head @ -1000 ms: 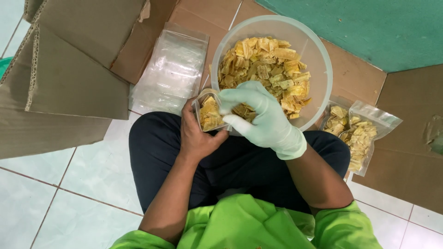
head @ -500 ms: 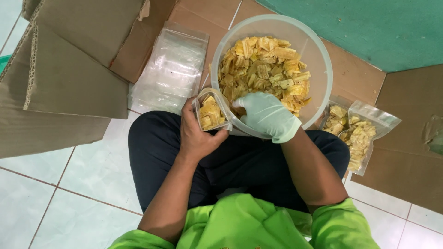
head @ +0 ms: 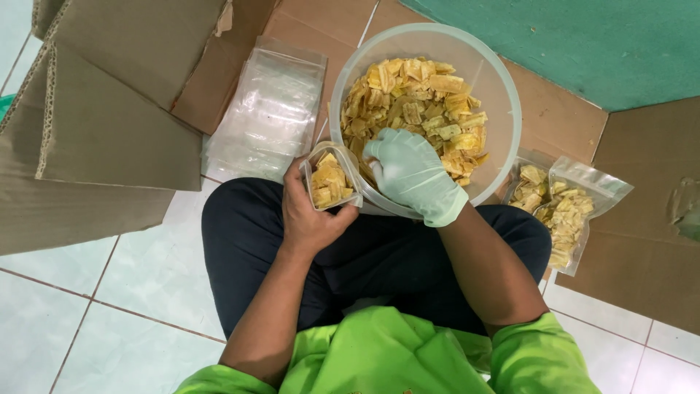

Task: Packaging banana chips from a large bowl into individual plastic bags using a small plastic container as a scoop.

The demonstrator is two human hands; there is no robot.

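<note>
Gripping a pouch (head: 329,182), left hand (head: 310,215); filled bags (head: 561,211) lie right.

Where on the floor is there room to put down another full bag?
Bare cardboard lies between the bowl and the green mat, and more right of the filled bags. Bare tiles lie left of the knee. It is crowded around the left hand, the gloved right hand and the empty bags.
</note>
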